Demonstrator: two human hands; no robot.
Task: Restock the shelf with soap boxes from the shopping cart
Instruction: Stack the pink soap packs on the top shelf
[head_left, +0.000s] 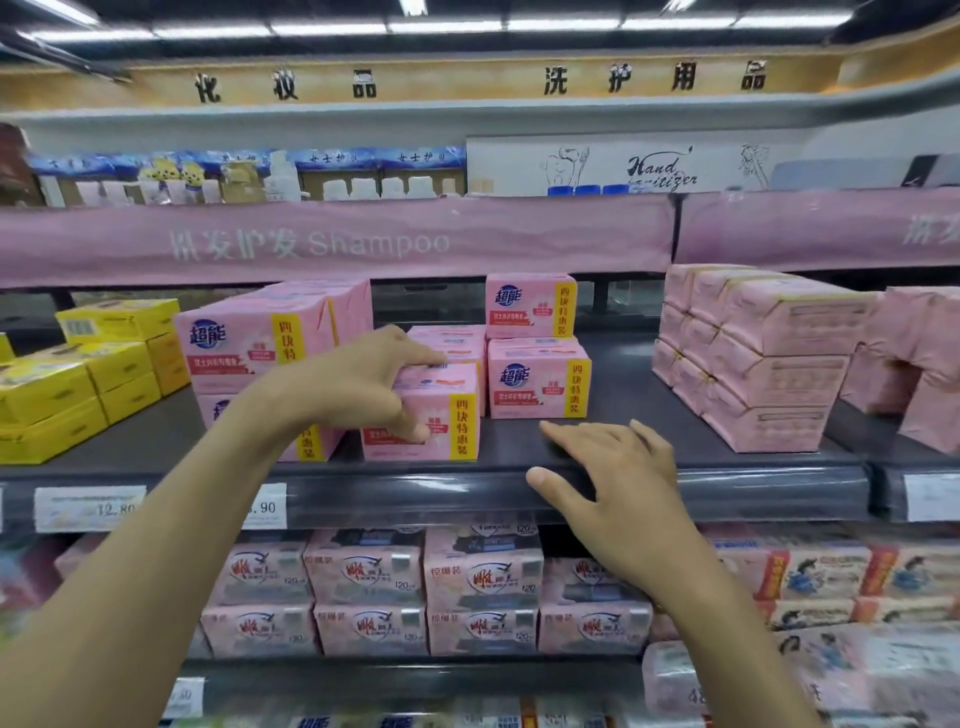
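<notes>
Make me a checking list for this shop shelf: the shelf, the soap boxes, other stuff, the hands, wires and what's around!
Surface: dark shelf, bare between the soap stacks and the wrapped packs.
Job's things: pink soap box stands near the shelf's front edge; more of the same in a left stack and a right stack. Cart not in view.
Clutter: yellow boxes far left; wrapped packs on the right.
Hands: left hand grips the pink soap box; right hand rests with straight fingers on the shelf edge.
Cables: nothing seen.
Surroundings: Shampoo banner above; price tags on the shelf edge; soap packs on the shelf below.
</notes>
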